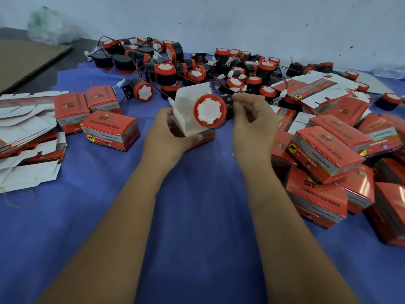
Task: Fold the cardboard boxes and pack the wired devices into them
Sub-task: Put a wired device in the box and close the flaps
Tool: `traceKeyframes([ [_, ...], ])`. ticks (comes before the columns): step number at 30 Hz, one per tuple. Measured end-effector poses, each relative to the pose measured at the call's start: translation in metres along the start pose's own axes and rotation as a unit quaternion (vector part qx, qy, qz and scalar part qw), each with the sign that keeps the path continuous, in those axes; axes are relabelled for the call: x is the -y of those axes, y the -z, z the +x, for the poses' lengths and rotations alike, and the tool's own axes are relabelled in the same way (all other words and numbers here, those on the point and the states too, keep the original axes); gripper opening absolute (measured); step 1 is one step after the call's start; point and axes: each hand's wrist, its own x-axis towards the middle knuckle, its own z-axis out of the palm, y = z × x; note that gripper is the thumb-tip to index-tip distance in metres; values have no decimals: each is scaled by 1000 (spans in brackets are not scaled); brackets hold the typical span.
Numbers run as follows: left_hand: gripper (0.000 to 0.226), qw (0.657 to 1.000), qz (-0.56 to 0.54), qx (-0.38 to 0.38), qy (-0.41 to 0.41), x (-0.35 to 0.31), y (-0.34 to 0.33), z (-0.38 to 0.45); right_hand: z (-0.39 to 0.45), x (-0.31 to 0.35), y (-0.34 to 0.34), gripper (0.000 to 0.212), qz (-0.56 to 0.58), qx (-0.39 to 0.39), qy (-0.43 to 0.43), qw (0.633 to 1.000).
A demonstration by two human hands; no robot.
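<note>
device: wired device point(210, 111) in my right hand point(252, 128), red ring + white centre disc facing me, black body behind. Held just in front of the box mouth, not inside yet.
box: open box point(186, 110) in my left hand point(168, 132), white inner flaps up, red printed outside, held above the worktop point(197, 205).
right hand: fingers curled, pinching the device at its black rear bracket. Fingertips partly hidden behind it.
left hand: fingers wrapped round the lower part of the box, thumb on the near side.
step: my guess, about to push the device in; flaps not closed.
risk 1: wire + white plug point(170, 101) near the top-left flap could snag on the edge or get trapped when the lid shuts.
risk 2: thin card flaps may crease or bend inward if the device goes in tilted.
risk 3: grip is on the small bracket only, so the round body could swing or slip.
materials: device = hard plastic, cylindrical, notched white face. Box = thin glossy card, white matte inside.
loose devices: device pile point(197, 66) beyond my hands, wires tangled.
flat blanks: flat box stack point(26, 128) on the left.
done boxes: packed boxes point(328, 154) heaped on the right, a few point(109, 128) at left.
surface: blue cloth cover, soft, slightly wrinkled.
</note>
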Motion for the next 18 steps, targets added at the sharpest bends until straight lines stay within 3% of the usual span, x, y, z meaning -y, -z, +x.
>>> traceKeyframes([
  [4, 67, 1000, -6, 25, -15, -2, -3, -3, -14, -2, -14, 16, -87, 34, 59, 994],
  [11, 70, 998, -11, 60, -32, -3, -2, -3, -11, -10, -11, 11, -161, 39, 30, 986],
  [15, 66, 997, -34, 72, -21, -2, -1, -3, -13, -15, -12, 22, -371, 47, 117, 920],
  [18, 56, 996, -41, 75, -19, -3, -1, -4, -13, -18, -10, 31, -466, 138, 96, 869],
])
